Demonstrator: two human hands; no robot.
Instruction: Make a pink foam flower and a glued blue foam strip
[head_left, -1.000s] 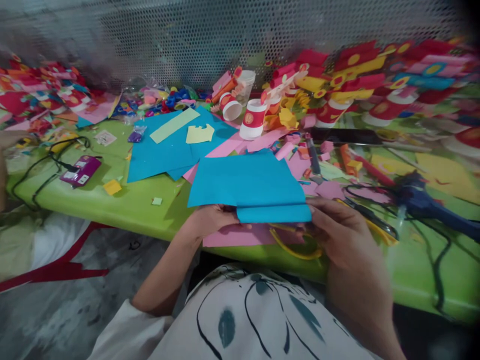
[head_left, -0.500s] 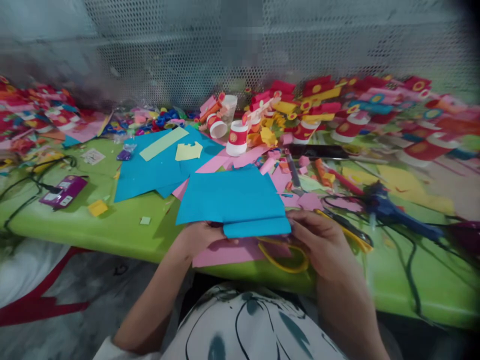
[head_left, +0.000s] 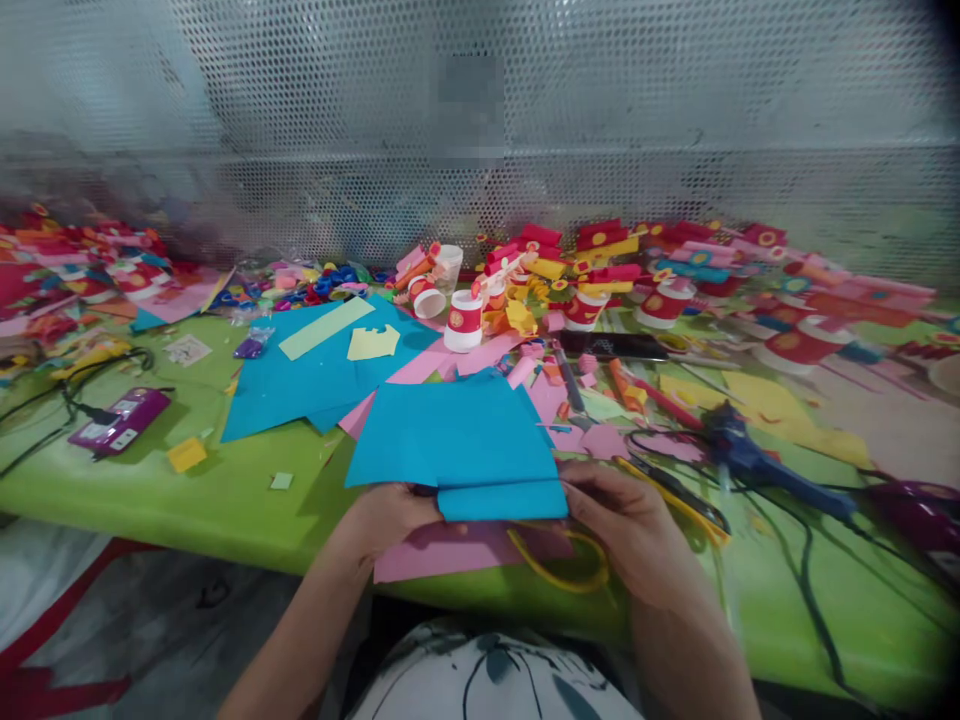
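Note:
A blue sheet of paper (head_left: 457, 430) is held between my two hands, its near edge turned up into a folded strip (head_left: 502, 502). My left hand (head_left: 397, 520) pinches it at the left end of the strip, fingertips partly hidden beneath. At the strip's right end my right hand (head_left: 615, 515) grips the edge between thumb and fingers. Under the sheet lie a pink paper (head_left: 450, 553) and the yellow handles of scissors (head_left: 577, 585), close to my right hand.
More blue paper (head_left: 277, 370) lies to the left, near a purple power strip (head_left: 120, 422). On the right are a blue glue gun (head_left: 772, 460) with its cord and a yellow cutter (head_left: 682, 495). Decorated paper cups (head_left: 465, 322) and foam scraps line the back, before a perforated metal panel (head_left: 337, 100).
The whole scene sits lower in the view, as the head has tilted up. Both hands keep the same hold on the blue paper.

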